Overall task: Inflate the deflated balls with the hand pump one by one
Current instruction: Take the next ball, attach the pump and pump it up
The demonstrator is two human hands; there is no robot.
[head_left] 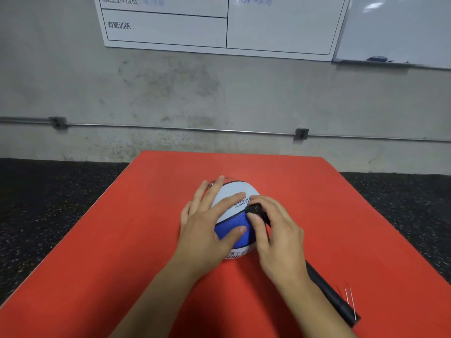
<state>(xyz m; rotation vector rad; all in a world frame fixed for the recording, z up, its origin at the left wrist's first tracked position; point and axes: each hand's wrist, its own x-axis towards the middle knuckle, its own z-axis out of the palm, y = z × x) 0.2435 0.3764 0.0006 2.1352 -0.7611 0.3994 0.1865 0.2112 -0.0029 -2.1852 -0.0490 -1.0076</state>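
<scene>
Here the ball (pixel 233 217), paneled in white and blue with small black print, sits on the red desk (pixel 122 240) near its middle, a little toward the far edge. The left hand (pixel 207 223) lies over the ball's left side with its fingers spread and fairly straight, the thumb pressed flat on the blue panel and the forefinger reaching across the white one. The right hand (pixel 275 235) is at the ball's right side, its fingers and thumb curled round the black front end of the hand pump (pixel 334 296), which meets the ball at the seam between the white and blue panels. Whether the needle is in the valve cannot be told, since the fingers cover that spot. The pump's black barrel runs back under the right wrist toward the near right of the desk. Two thin metal pins (pixel 350 301) lie just beside the barrel's rear part, one of them crossing over it.

Around the desk is dark speckled floor (pixel 48 203). Behind it stands a grey concrete wall (pixel 219 93) with a thin pipe running across it, and above hang a ruled whiteboard (pixel 280 28) bearing printed characters and a second plain whiteboard (pixel 402 25) at the right.
</scene>
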